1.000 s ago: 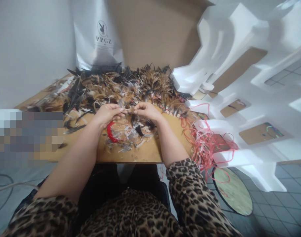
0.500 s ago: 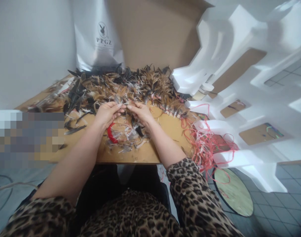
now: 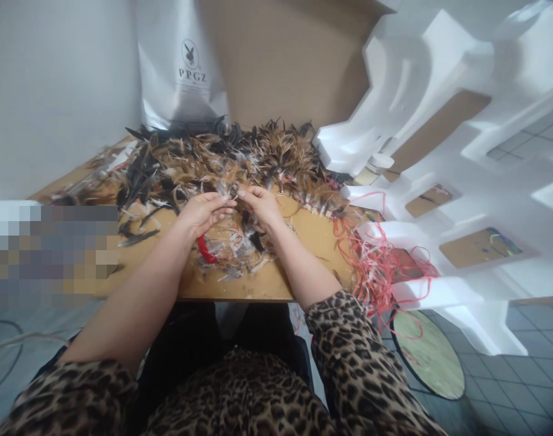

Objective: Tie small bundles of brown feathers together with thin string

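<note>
Over the table's middle, my left hand (image 3: 207, 212) and my right hand (image 3: 261, 206) are pinched closed, thumb tips close together. A small brownish feather (image 3: 226, 183) stands up from my left fingertips. Between my right thumb and forefinger, whatever is held is too small to make out. Behind both hands lies a wide heap of brown and black feathers (image 3: 190, 154). Under them, nearer to me, are loose feather scraps and whitish bits (image 3: 238, 245), with a roll or loop of red tape (image 3: 206, 248) beside my left wrist.
A tangle of pink-red string (image 3: 376, 266) hangs at the table's right, against white moulded foam pieces (image 3: 408, 230). A small white-capped container (image 3: 380, 162) stands behind it. At the back are a silvery bag (image 3: 181, 72) and a cardboard panel (image 3: 285, 60). A round stool (image 3: 428, 354) is lower right.
My left hand has shifted slightly right and down, with the feather at its fingertips. My right fingertips have moved slightly right and curled more. The heap has stayed put.
</note>
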Demonstrator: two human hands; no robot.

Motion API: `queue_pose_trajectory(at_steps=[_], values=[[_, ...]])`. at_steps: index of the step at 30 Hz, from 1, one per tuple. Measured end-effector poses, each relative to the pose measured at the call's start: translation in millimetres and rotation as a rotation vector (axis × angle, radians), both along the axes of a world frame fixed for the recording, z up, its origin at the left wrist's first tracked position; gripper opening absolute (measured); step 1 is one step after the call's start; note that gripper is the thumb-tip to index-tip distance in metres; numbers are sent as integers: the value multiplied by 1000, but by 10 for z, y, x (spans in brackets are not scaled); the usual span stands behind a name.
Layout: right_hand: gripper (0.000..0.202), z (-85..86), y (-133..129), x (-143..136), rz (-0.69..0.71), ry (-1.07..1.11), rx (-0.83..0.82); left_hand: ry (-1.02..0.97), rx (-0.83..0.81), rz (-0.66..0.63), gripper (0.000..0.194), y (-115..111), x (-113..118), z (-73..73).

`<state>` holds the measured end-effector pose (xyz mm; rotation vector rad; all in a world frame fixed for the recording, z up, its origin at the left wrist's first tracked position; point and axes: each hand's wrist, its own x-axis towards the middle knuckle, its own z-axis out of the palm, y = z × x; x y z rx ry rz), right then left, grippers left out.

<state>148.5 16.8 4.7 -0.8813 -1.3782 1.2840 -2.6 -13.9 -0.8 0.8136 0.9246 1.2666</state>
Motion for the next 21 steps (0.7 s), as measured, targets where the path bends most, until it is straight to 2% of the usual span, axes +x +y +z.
queue_pose_trajectory(at_steps=[7,11,15,17,21], values=[[28,-36,-3,-8,10,-59,102,61,-32,-55,10,11,6,-39],[28,-38,0,-23,13,-125,104,126,-21,-59,9,-3,22,-35],[31,-54,31,11,1,-218,84,154,4,19,7,-16,22,8],[32,-69,48,58,-16,-362,115,124,6,81,6,-10,11,21],[30,-88,43,122,-57,-839,242,92,-1,123,5,15,-8,9]])
